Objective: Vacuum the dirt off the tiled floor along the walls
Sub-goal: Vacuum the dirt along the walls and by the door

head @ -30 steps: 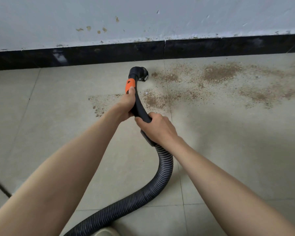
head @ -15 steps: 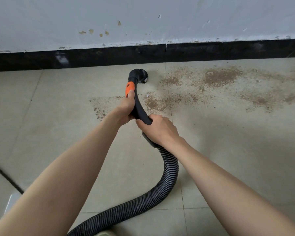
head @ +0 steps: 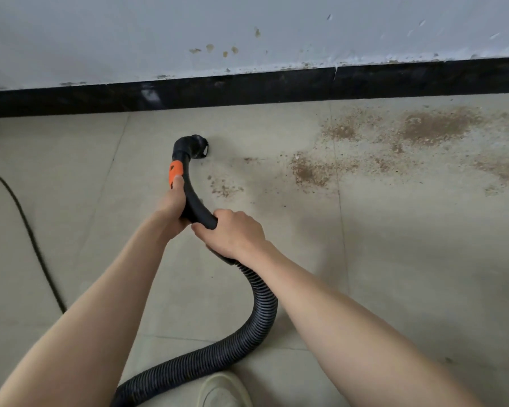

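A black curved vacuum wand [head: 194, 198] with an orange band ends in a nozzle [head: 197, 147] resting on the beige tiled floor [head: 394, 259], a short way from the wall. My left hand [head: 172, 205] grips the wand just below the orange band, thumb on the band. Lower on the wand, where the ribbed hose [head: 259, 312] begins, my right hand [head: 232, 233] grips it. Brown dirt [head: 309, 171] lies scattered to the right of the nozzle, with a denser patch [head: 432, 126] further right near the skirting.
A black skirting board [head: 247, 89] runs under a pale wall [head: 247, 30] with small stains. A black power cable [head: 27, 230] crosses the floor at the left. The toe of a pale shoe [head: 221, 392] shows at the bottom beside the hose.
The nozzle has swept left over the near dirt patch, which is mostly gone around it. The view has shifted left, so the dirt lies further right and the cable shows.
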Available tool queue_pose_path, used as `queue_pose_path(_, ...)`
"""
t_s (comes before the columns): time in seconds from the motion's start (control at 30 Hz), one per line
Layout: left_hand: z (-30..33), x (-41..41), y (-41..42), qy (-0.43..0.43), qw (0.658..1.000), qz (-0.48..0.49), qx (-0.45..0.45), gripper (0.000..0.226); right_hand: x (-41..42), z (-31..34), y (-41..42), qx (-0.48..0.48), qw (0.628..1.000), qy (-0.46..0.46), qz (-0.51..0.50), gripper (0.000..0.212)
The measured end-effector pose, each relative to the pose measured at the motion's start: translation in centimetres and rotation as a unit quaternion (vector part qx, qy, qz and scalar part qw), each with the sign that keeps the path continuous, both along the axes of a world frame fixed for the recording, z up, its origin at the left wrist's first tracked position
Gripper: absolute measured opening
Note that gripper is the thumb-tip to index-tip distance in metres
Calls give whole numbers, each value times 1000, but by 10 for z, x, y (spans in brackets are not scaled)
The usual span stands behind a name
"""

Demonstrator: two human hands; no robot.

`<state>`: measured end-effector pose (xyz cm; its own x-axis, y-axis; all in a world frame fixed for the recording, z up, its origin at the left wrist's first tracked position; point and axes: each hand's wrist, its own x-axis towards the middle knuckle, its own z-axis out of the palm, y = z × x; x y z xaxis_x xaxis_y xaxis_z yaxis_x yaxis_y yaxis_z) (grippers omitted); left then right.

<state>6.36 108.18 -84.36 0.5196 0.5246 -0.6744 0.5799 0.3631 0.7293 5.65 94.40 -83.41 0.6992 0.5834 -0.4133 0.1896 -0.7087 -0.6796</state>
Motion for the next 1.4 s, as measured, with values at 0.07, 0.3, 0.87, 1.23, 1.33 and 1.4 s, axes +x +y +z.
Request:
queue_pose_path(0.07, 1, -15, 4, -4, 1000, 23, -4, 42, -7, 2, 3, -2, 1000, -7, 20, 42)
queue_pose_path(0.3, 0, -47, 4, -11, 998, 53, -27, 43, -29, 5, 0, -15, 998, -17, 53, 45)
queue_pose_path(0.87, -2, -36, -47, -3, 1000, -1, -15, 45, -39, 0, -53, -13, 999, -6, -36, 46)
queue_pose_path(1.23, -7, -35, -73, -16, 999, -44, -19, 42, -44, -4, -77, -18, 998, 17, -61, 44)
queue_pose_path(1.33, -6, -30, -79, -24, 997, -73, -27, 40, -39, -8, -85, 14, 994, 68, -81, 42)
queue_pose_path(1.4, -4, -26, -84, -26, 994, -103, -35, 40, -35, -9, -90, 30, 992, 90, -89, 41)
